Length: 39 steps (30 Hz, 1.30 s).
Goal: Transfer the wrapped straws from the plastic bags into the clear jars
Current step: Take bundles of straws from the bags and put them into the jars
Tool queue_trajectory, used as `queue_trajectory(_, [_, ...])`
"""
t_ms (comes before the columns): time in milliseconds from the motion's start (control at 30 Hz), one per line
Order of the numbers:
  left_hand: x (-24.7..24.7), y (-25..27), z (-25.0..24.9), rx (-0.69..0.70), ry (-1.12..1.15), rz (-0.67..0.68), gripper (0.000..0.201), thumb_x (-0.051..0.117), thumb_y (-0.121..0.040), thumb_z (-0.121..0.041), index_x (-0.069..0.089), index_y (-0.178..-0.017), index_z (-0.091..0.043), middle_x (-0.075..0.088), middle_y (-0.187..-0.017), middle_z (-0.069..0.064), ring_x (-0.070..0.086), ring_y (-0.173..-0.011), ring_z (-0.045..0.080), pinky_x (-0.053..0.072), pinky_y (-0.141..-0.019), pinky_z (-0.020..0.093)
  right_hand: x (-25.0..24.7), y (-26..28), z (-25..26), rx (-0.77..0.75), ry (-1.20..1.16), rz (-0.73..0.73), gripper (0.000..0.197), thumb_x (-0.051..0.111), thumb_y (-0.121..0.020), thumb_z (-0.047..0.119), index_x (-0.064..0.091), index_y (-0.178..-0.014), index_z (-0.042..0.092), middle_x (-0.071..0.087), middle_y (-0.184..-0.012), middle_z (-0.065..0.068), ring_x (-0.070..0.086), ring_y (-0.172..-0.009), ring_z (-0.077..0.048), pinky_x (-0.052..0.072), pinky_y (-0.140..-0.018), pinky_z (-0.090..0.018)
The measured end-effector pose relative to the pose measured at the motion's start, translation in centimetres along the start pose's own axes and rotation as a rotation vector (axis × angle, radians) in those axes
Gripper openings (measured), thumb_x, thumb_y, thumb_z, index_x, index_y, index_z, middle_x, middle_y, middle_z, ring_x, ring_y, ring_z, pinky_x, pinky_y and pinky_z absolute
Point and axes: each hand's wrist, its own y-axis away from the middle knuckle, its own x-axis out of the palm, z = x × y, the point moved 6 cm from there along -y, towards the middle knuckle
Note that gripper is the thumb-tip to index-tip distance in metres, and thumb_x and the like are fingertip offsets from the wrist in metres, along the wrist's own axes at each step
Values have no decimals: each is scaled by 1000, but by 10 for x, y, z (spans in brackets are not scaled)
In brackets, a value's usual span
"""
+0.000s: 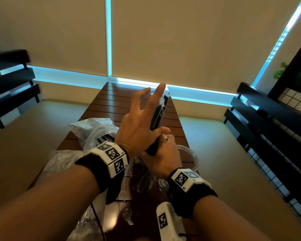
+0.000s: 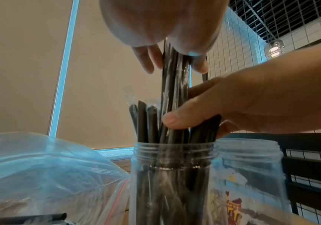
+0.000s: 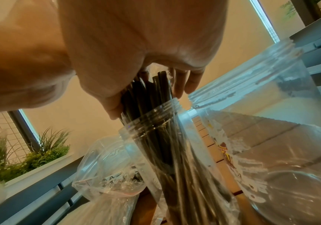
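Observation:
A bundle of black wrapped straws [image 1: 157, 115] stands upright over a clear jar [image 2: 171, 175] that holds several straws, their tops sticking out of its mouth. My left hand [image 1: 142, 115] holds the upper part of the bundle, thumb wrapped across it and fingers stretched up along it. Lower down, my right hand [image 1: 162, 155] grips the bundle just above the jar's mouth; its thumb [image 2: 175, 120] presses on the straws. In the head view my hands hide most of this jar. A second clear jar [image 2: 252, 175], empty and with a printed label, stands right beside it.
Crumpled clear plastic bags [image 1: 94, 129] lie on the slatted wooden table [image 1: 111, 101] to the left of the jars, one with straws inside. Another bag [image 1: 59, 164] hangs over the near left edge. Dark benches [image 1: 268, 119] flank the table. Blinds cover the window behind.

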Motion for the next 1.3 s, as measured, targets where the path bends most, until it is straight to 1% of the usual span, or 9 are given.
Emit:
queue_trajectory(267, [-17,-18,-5,71,9,-90,136,90,-54,-55,-4,-151,-37,22,-153,3,65,-86,20,61,-62,38,0,4,2,-7,17,-31,47,60,-74,51,37,-114,42,38,-109,3,54,-99,-29,52,-85,-48])
queue_trajectory(467, [-4,-23,-12,243,-102,49,61,76,-81,-36,56,-135,-15,61,-119,2,65,-94,19,61,-77,39,-1,3,7,-14,59,-76,48,61,-73,51,40,-113,34,41,-105,0,55,-93,-29,53,-80,-46])
queue_trajectory(667, [28,23,18,103,-73,228,34,54,-96,-41,70,-112,-16,68,-107,-1,66,-86,15,59,-76,37,6,-2,5,-7,155,6,59,53,-64,47,49,-118,25,41,-114,-1,49,-102,-24,52,-82,-44])
queue_trajectory(767, [28,36,27,117,-173,244,46,38,-99,-48,69,-115,-18,69,-108,-1,66,-89,16,57,-78,35,5,1,3,-34,111,-14,74,60,-63,43,36,-132,30,42,-124,2,48,-111,-22,50,-89,-44])
queue_trajectory(867, [27,40,33,187,-322,245,48,33,-102,-41,64,-128,-15,67,-124,2,60,-118,23,44,-105,44,-1,4,2,-14,-16,-58,95,70,-70,40,15,-146,31,41,-138,-1,49,-121,-24,46,-99,-49])
queue_trajectory(933, [31,43,43,94,-292,311,52,27,-103,-41,53,-140,-16,56,-141,0,45,-137,21,30,-116,46,-4,4,4,-18,-41,-82,97,68,-76,44,7,-150,31,38,-144,-1,49,-126,-23,44,-102,-50])
queue_trajectory(1033, [37,51,52,-18,-164,399,56,24,-102,-42,39,-150,-17,42,-153,0,34,-143,14,33,-117,41,-5,3,5,-34,-10,-82,90,64,-79,47,14,-150,25,39,-141,-2,48,-125,-24,45,-101,-47])
queue_trajectory(1200, [25,32,45,-90,-64,298,68,31,-96,-52,23,-156,-20,19,-161,-2,23,-145,10,23,-116,30,-13,0,8,-107,46,-96,97,73,-66,42,24,-147,26,17,-151,-1,27,-137,-26,38,-109,-45])
queue_trajectory(1300, [38,25,53,-197,24,448,55,30,-105,-38,27,-155,-15,25,-161,1,23,-146,10,20,-118,25,-10,-4,16,-172,81,-23,111,79,-64,50,15,-152,26,7,-159,1,13,-145,-23,28,-115,-45])
